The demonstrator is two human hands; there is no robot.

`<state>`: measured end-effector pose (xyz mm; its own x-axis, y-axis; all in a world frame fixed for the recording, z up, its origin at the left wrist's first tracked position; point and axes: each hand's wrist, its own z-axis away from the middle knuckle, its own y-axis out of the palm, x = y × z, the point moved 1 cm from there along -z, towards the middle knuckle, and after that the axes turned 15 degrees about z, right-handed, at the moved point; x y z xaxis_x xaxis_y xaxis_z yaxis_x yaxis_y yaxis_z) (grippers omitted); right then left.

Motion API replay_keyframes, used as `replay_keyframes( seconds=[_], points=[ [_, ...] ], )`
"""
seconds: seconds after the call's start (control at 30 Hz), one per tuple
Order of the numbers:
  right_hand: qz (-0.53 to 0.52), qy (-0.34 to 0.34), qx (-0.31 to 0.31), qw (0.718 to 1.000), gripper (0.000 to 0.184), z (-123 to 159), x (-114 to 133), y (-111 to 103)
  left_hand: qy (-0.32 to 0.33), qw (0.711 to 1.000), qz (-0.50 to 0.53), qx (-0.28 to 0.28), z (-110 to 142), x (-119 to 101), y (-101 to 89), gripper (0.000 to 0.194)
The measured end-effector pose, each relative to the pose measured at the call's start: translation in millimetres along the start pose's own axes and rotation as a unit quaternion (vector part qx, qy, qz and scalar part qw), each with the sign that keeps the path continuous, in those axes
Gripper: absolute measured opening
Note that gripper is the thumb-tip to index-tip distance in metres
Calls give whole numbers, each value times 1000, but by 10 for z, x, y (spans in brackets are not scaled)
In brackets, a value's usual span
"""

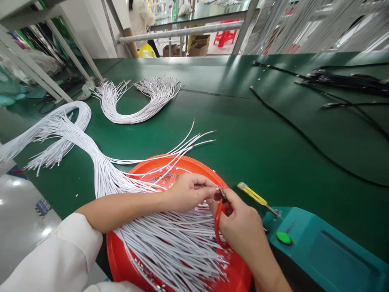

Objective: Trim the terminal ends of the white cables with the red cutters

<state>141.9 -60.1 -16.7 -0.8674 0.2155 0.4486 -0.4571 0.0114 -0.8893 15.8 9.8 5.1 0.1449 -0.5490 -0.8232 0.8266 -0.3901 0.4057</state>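
note white wires (170, 235) fanned over red basin (114, 257), lower centre, perhaps to contain loose ends. pinching left hand (190, 192) together, apparently on one white wire, likely to steady it; wrapping right hand (241, 219) around red-handled scissors (221, 207) just beside. can't tell blade gap.

A green counter (225, 117) spreads across the room, glossy under the light. Beyond it, a metal rail (182, 32) crosses before a far table (209, 11), cardboard boxes (199, 46) and a red stool (225, 32). A white wall (97, 28) rises far left; pale, shiny floor (22, 207) shows near left.
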Motion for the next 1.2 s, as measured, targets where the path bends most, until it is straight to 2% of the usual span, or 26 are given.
replay_keyframes(
  seconds=[0.3, 0.57, 0.8, 0.87, 0.97, 1.03, 1.2],
  points=[
    [53, 20, -3, 998, 14, 32, 84, -62, 21, 998, -53, 9, -1, 14, -14, 8],
    [25, -1, 43, 999, 18, -3, 25, -43, 130, 974, -185, 33, 20, 13, -42, 12],
    [2, 12, 67, 998, 16, 9, 27, -111, 141, 963, -230, -20, -25, 46, -89, 15],
    [-32, 21, 35, 999, 16, 6, -1, -141, 128, 962, -237, -29, -46, 53, -102, 18],
    [-84, 33, -75, 993, 18, -23, -70, -171, 101, 966, -236, -21, -65, 67, -109, 19],
    [-91, 11, -131, 987, 21, -48, -113, -166, 86, 966, -245, -8, -68, 81, -110, 18],
    [6, -99, -158, 982, 23, -87, -168, -119, 74, 954, -291, 22, -66, 117, -126, 21]
  ],
)
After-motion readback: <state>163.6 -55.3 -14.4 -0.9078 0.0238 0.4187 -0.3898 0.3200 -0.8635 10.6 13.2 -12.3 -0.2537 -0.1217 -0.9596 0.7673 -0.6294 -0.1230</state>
